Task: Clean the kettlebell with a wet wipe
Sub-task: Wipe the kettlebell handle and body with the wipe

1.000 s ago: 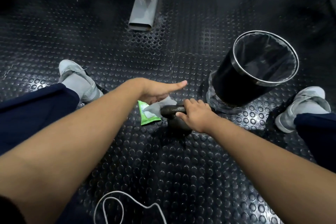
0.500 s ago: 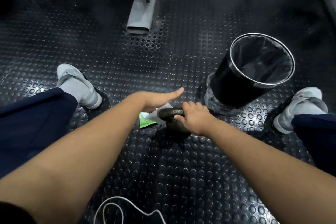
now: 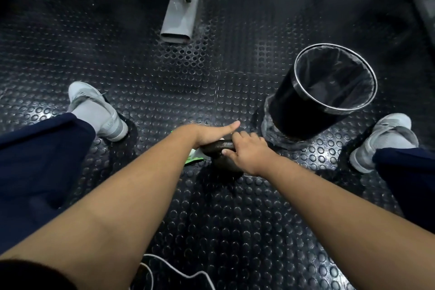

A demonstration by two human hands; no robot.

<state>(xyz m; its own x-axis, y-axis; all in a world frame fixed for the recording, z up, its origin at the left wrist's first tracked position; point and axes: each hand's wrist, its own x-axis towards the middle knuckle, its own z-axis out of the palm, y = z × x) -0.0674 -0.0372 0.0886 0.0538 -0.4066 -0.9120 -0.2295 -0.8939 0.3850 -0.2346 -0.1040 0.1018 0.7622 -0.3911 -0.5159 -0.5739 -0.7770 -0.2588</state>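
One black kettlebell (image 3: 226, 165) stands on the studded black rubber floor (image 3: 211, 219) at the centre of the frame, between the person's two grey shoes, the left shoe (image 3: 96, 110) at mid left and the right shoe (image 3: 386, 139) at mid right. The right hand (image 3: 247, 152) has its fingers curled over the right end of the kettlebell's handle, thumb on the near side. The left hand (image 3: 211, 133) lies over the handle's left end with its thumb out straight. Its fingers are hidden under the palm, so what they hold cannot be told.

One green packet (image 3: 194, 160) lies on the floor just left of the kettlebell, mostly covered by the left forearm, and its print is too small to read. A white scrap (image 3: 196, 152) shows at its upper edge.

One black waste bin (image 3: 294, 110) with a clear liner stands to the upper right, near the kettlebell. One grey machine foot (image 3: 180, 16) sits at top centre, and one white cable (image 3: 162, 260) loops at the bottom edge.
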